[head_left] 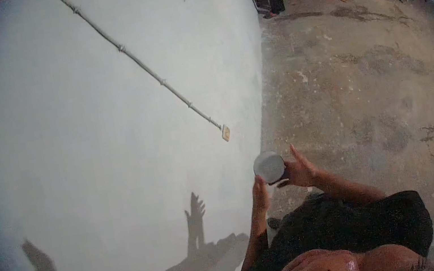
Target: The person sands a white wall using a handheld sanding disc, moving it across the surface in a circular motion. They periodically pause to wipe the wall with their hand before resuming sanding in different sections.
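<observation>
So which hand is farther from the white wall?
The right hand, seen against the floor with one digit pointing up; the left hand is at the edge of the round grey object nearer the wall.

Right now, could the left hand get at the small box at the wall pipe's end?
Probably, yes: nothing visible blocks the way from the left hand to the small box, though that hand is on the round grey object.
</observation>
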A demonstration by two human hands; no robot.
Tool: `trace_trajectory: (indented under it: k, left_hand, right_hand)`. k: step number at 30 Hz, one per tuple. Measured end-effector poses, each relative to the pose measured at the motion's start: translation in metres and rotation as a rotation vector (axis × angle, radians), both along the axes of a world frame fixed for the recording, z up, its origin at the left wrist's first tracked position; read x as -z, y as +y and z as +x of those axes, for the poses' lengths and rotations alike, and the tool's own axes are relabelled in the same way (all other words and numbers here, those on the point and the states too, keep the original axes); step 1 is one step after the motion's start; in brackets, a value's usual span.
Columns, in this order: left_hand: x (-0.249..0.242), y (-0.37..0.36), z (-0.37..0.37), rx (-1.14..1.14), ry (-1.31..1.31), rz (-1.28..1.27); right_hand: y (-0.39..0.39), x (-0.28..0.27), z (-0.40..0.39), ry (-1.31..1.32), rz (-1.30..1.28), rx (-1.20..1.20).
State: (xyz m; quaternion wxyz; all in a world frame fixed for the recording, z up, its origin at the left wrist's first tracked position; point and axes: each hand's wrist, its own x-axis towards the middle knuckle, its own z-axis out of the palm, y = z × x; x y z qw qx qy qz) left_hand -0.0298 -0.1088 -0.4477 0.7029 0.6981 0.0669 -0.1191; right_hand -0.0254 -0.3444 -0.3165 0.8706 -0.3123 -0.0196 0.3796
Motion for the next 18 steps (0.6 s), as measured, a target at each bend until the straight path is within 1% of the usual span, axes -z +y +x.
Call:
trace_trajectory:
  k: [1, 2, 4, 5, 6, 7, 8, 9, 10, 11, 12, 14, 15, 17, 18]
  left_hand:
    - [-0.052, -0.026, -0.008, 0.069, -0.046, 0.025]
    - [-0.113, -0.056, -0.02, 0.138, -0.095, 0.049]
    - [-0.102, -0.066, -0.011, 0.318, -0.253, 0.067]
    - [-0.096, -0.073, -0.009, 0.34, -0.233, 0.027]
    - [-0.124, -0.087, -0.008, 0.363, -0.215, -0.011]
    - [-0.135, -0.097, -0.007, 0.354, -0.339, 0.099]
    - [-0.156, -0.108, -0.006, 0.402, -0.416, 0.105]
    - [-0.153, -0.116, -0.006, 0.395, -0.42, 0.115]
    - [-0.145, -0.123, -0.003, 0.397, -0.378, 0.215]
    - [-0.147, -0.13, -0.003, 0.39, -0.359, 0.267]
    - [-0.149, -0.138, -0.002, 0.384, -0.339, 0.319]
    - [-0.153, -0.15, -0.003, 0.374, -0.355, 0.076]
    - [-0.151, -0.152, 0.0, 0.366, -0.35, 0.082]
    - [-0.146, -0.154, 0.01, 0.347, -0.664, 0.458]
    - [-0.147, -0.152, 0.006, 0.355, -0.653, 0.464]
  right_hand:
    - [-0.011, -0.012, -0.006, -0.005, -0.023, 0.012]
    - [-0.02, -0.013, -0.007, -0.022, -0.022, 0.009]
    - [-0.04, -0.014, -0.005, -0.032, 0.009, 0.014]
    - [-0.049, -0.016, -0.004, -0.022, 0.057, 0.02]
    - [-0.059, -0.021, -0.002, -0.032, 0.06, 0.013]
    - [-0.07, -0.027, -0.002, -0.103, -0.041, 0.013]
    - [-0.078, -0.033, -0.004, -0.17, -0.138, 0.014]
    - [-0.088, -0.042, -0.006, -0.175, -0.131, 0.007]
    - [-0.095, -0.052, -0.006, -0.252, -0.238, -0.007]
    - [-0.101, -0.058, -0.004, -0.331, -0.346, -0.022]
    - [-0.105, -0.058, -0.004, -0.338, -0.341, -0.032]
    - [-0.109, -0.055, -0.009, -0.375, -0.447, 0.096]
    - [-0.111, -0.055, -0.011, -0.374, -0.44, 0.088]
    - [-0.117, -0.06, -0.015, -0.501, -0.558, 0.103]
    - [-0.114, -0.07, -0.021, -0.49, -0.55, 0.106]
